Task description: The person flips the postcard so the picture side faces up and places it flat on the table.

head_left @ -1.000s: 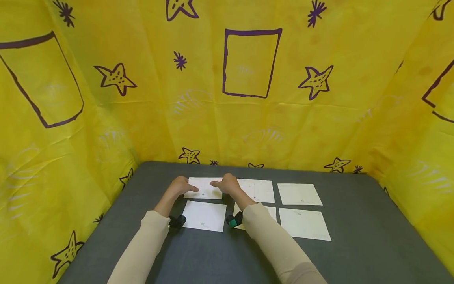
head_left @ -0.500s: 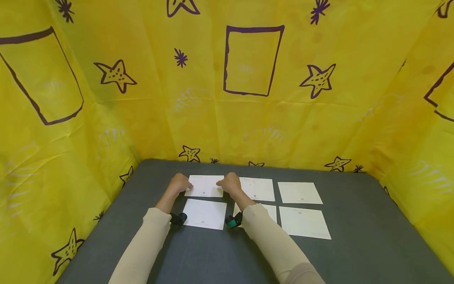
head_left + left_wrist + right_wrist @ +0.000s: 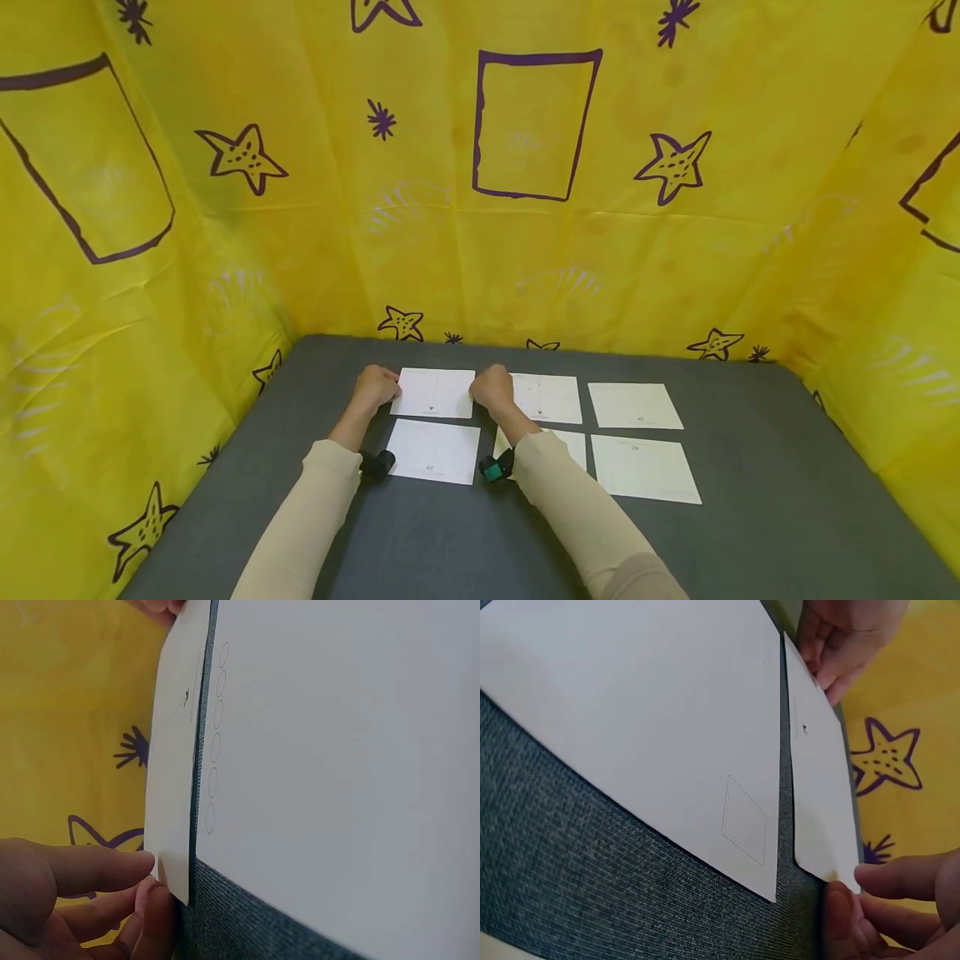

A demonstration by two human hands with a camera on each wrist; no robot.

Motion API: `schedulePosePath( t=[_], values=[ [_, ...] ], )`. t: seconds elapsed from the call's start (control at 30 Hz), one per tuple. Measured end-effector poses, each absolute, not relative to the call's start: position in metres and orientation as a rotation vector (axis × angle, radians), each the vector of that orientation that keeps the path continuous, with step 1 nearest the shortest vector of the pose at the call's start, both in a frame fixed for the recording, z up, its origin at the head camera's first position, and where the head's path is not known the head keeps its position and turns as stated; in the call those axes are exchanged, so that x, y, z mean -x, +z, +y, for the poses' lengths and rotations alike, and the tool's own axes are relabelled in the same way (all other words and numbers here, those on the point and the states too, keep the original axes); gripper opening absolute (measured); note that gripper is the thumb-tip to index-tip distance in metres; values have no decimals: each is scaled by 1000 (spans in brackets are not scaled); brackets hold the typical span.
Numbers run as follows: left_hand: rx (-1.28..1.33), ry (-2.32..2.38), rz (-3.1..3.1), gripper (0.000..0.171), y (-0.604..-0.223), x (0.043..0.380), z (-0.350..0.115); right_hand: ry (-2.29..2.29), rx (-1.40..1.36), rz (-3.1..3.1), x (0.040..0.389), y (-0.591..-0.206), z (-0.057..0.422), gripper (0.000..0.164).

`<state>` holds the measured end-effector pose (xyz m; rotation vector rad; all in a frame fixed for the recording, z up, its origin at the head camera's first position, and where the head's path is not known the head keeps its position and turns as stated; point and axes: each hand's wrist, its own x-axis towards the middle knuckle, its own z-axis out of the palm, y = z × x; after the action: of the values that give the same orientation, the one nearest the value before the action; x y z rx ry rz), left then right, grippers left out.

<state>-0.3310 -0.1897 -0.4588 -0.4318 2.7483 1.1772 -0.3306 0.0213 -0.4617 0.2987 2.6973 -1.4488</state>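
Note:
A white postcard [image 3: 432, 393] with a thin centre line and a small printed mark lies at the back left of the dark table. My left hand [image 3: 377, 387] is at its left edge; the left wrist view shows thumb and fingertips pinching the near corner of that postcard [image 3: 176, 772]. At its right edge, my right hand [image 3: 492, 390] pinches the other corner, thumb and fingers [image 3: 838, 907] meeting there in the right wrist view. Just in front lies a second postcard [image 3: 435, 452], with a row of small ovals in the left wrist view and a dashed stamp box in the right.
Right of my right hand lies another postcard [image 3: 543, 398], with one more [image 3: 564, 450] in front, partly behind my sleeve. Two further postcards, a back one [image 3: 636, 407] and a front one [image 3: 645, 469], lie farther right. Yellow cloth [image 3: 525, 250] with purple stars surrounds the table [image 3: 750, 467].
Both thumbs have drawn back off the face of the back-left postcard to its side edges. My right hand has shifted slightly right. The other postcards keep their places.

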Motion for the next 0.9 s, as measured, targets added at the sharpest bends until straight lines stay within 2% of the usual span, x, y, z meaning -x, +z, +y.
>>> schedulePosePath(
  t=[0.33, 0.6, 0.9],
  values=[
    [450, 1211, 2765, 32, -462, 330, -191, -1615, -418, 2613, 335, -472, 23, 21],
    [518, 1315, 2732, 28, -461, 328, -190, -1810, -479, 2438, 334, -471, 24, 6],
    [548, 1414, 2744, 28, -458, 328, -188, -1814, -485, 2430, 336, -471, 24, 5]
  ],
)
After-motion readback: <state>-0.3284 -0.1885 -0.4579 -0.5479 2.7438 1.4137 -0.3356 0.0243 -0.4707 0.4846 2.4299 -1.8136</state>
